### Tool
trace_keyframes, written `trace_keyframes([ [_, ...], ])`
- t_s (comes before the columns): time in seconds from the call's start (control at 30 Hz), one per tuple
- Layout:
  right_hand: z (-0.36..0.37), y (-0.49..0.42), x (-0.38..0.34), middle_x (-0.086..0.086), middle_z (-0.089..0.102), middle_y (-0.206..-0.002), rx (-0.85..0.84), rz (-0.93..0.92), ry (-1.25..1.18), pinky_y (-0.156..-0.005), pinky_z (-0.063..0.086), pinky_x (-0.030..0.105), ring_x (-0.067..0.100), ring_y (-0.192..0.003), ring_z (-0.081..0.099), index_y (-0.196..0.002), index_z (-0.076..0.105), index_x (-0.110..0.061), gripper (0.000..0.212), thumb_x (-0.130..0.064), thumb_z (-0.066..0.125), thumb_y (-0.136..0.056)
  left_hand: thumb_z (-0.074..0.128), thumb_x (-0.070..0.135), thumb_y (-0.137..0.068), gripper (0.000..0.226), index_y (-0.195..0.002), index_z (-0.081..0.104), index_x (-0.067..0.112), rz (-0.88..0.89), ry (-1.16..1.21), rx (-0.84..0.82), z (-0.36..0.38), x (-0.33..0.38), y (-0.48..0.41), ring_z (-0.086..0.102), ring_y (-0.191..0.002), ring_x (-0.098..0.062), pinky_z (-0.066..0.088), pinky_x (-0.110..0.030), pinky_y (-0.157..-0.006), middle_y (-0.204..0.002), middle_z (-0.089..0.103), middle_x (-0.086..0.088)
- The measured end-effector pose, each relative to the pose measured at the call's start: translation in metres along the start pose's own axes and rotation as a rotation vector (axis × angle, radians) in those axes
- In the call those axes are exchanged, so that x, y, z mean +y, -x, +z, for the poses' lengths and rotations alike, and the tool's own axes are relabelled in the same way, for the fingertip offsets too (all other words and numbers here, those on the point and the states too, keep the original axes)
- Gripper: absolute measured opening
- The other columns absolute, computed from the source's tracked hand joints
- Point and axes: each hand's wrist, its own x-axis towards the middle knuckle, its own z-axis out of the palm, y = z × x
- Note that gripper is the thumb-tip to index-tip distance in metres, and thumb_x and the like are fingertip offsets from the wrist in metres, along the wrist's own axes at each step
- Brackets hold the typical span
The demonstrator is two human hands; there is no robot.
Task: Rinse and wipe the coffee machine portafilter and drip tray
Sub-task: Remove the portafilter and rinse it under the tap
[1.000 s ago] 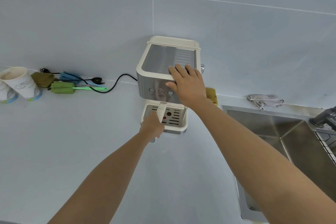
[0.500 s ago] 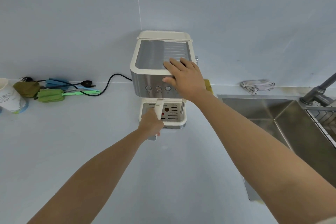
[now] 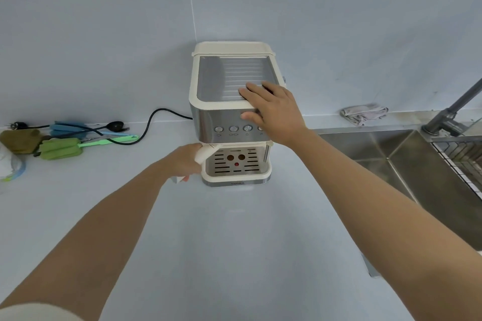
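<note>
Our left hand, curled round the portafilter handle, has swung it leftward from straight ahead, likely unlocking it; our right hand presses flat atop the coffee machine at the back edge of the countertop.

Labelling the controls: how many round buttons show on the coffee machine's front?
4, in a row on the coffee machine front: three buttons clear, a fourth half under the right hand; more may hide there.

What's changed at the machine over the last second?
The left hand, gripping the portafilter handle, swung it leftward from over the drip tray to the front-left corner of the coffee machine. The right hand stays pressed on its top; the tray stays seated.
</note>
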Motion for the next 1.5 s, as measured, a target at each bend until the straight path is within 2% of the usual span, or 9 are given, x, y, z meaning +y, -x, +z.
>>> trace_keyframes([
  [0.2,0.002,-0.001,0.0,0.001,0.048,-0.141,-0.003,0.034,-0.026,-0.108,0.025,0.043,0.034,-0.132,0.037,-0.135,0.047,-0.016,0.05,-0.039,0.049,-0.09,0.058,0.001,-0.075,0.052,-0.124,0.047,0.016,0.068,-0.112,-0.02,-0.027,-0.016,-0.021,0.049,-0.042,-0.016,0.041,-0.023,-0.046,-0.076,0.049,0.002],
  [0.33,0.003,-0.001,0.0,0.001,0.046,-0.143,-0.011,0.055,-0.025,-0.109,0.024,0.042,0.032,-0.134,0.034,-0.135,0.046,-0.018,0.051,-0.041,0.048,-0.09,0.059,0.002,-0.074,0.053,-0.124,0.047,0.016,0.085,-0.125,-0.055,-0.028,-0.025,-0.032,0.05,-0.042,-0.016,0.041,-0.022,-0.045,-0.077,0.049,0.003],
  [0.53,0.003,-0.001,-0.001,0.002,0.047,-0.142,-0.005,0.062,-0.027,-0.108,0.026,0.044,0.033,-0.132,0.037,-0.134,0.048,-0.017,0.052,-0.042,0.047,-0.088,0.058,0.003,-0.076,0.041,-0.113,0.046,0.014,-0.028,-0.066,-0.064,-0.007,-0.047,-0.031,0.051,-0.049,-0.017,0.041,-0.022,-0.042,-0.077,0.05,-0.002],
  [0.63,0.002,0.0,-0.002,0.003,0.048,-0.141,0.006,0.064,-0.034,-0.108,0.026,0.044,0.034,-0.132,0.037,-0.134,0.048,-0.016,0.052,-0.041,0.048,-0.088,0.057,0.004,-0.077,0.028,-0.101,0.045,0.013,-0.077,-0.021,-0.068,0.008,-0.05,-0.022,0.051,-0.046,-0.016,0.04,-0.022,-0.043,-0.075,0.051,-0.004],
  [0.77,0.002,0.001,-0.005,0.003,0.05,-0.139,0.024,0.069,-0.018,-0.107,0.026,0.043,0.035,-0.13,0.038,-0.132,0.05,-0.014,0.051,-0.04,0.049,-0.089,0.053,0.004,-0.078,0.021,-0.095,0.044,0.011,-0.133,0.062,-0.034,0.035,-0.043,-0.006,0.05,-0.043,-0.017,0.038,-0.021,-0.041,-0.072,0.05,-0.004],
  [0.97,0.003,0.003,-0.007,0.001,0.036,-0.147,-0.034,0.117,0.045,-0.111,0.011,0.039,0.029,-0.136,0.026,-0.139,0.036,-0.019,0.052,-0.044,0.038,-0.094,0.047,0.004,-0.077,0.016,-0.088,0.04,0.014,-0.199,0.136,0.026,0.075,-0.021,0.022,0.051,-0.046,-0.02,0.045,-0.029,-0.053,-0.077,0.051,-0.007],
  [1.1,0.002,0.01,-0.014,0.004,0.024,-0.152,-0.082,0.169,0.037,-0.115,0.004,0.043,0.025,-0.141,0.014,-0.145,0.022,-0.019,0.053,-0.042,0.03,-0.097,0.046,0.005,-0.076,0.018,-0.087,0.037,0.016,-0.225,0.115,0.049,0.101,-0.002,0.042,0.053,-0.049,-0.021,0.044,-0.028,-0.05,-0.077,0.051,-0.006],
  [1.27,-0.01,0.028,-0.021,0.01,-0.001,-0.158,-0.192,0.203,-0.13,-0.117,-0.004,0.043,0.026,-0.145,-0.007,-0.149,0.001,-0.017,0.064,-0.047,0.024,-0.097,0.046,0.006,-0.078,0.017,-0.092,0.04,0.012,-0.263,0.063,0.094,0.129,0.026,0.061,0.057,-0.066,-0.028,0.046,-0.029,-0.054,-0.086,0.053,-0.008],
  [1.5,-0.033,0.097,0.006,0.008,-0.006,-0.158,-0.16,0.258,-0.349,-0.117,-0.001,0.037,0.023,-0.145,-0.009,-0.148,-0.004,-0.012,0.071,-0.047,0.03,-0.096,0.046,0.006,-0.077,0.017,-0.091,0.04,0.014,-0.27,0.085,0.081,0.169,0.064,0.081,0.057,-0.063,-0.026,0.045,-0.029,-0.052,-0.084,0.053,-0.007],
])
